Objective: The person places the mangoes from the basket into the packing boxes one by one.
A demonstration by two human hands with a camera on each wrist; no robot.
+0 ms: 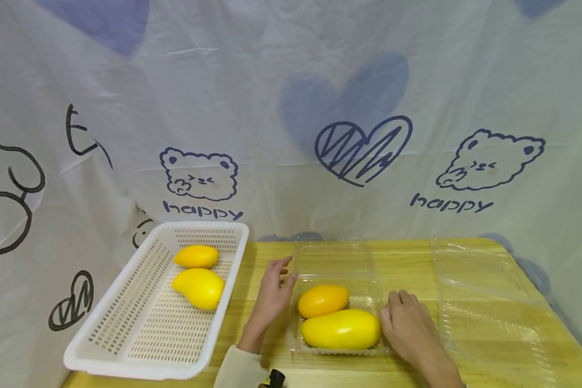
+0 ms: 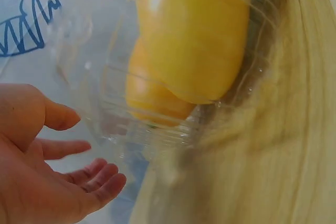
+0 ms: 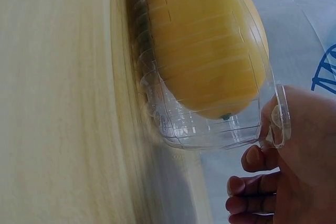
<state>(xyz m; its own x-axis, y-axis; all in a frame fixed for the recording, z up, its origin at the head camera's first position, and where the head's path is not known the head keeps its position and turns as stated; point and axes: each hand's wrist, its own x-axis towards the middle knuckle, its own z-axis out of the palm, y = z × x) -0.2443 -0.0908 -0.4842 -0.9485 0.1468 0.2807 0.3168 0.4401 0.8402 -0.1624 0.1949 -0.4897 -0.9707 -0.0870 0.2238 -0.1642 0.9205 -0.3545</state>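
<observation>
A clear plastic clamshell box (image 1: 339,352) stands at the middle front of the table, its lid (image 1: 332,260) folded back. Inside lie two mangoes: a smaller orange-yellow mango (image 1: 323,301) behind, a large yellow mango (image 1: 341,330) in front. My left hand (image 1: 274,293) is at the box's left side, fingers spread and loosely bent, nothing in its grasp; the left wrist view shows the palm beside the clear wall. On the opposite side, my right hand (image 1: 409,326) has its thumb side close against the box's rim (image 3: 282,116), the other fingers relaxed.
To the left is a white perforated basket (image 1: 170,345) holding a small mango (image 1: 197,256) and a bigger mango (image 1: 201,288). Another clear plastic box (image 1: 490,323) lies open on the right of the wooden table (image 1: 407,258). A printed cloth (image 1: 271,108) hangs behind.
</observation>
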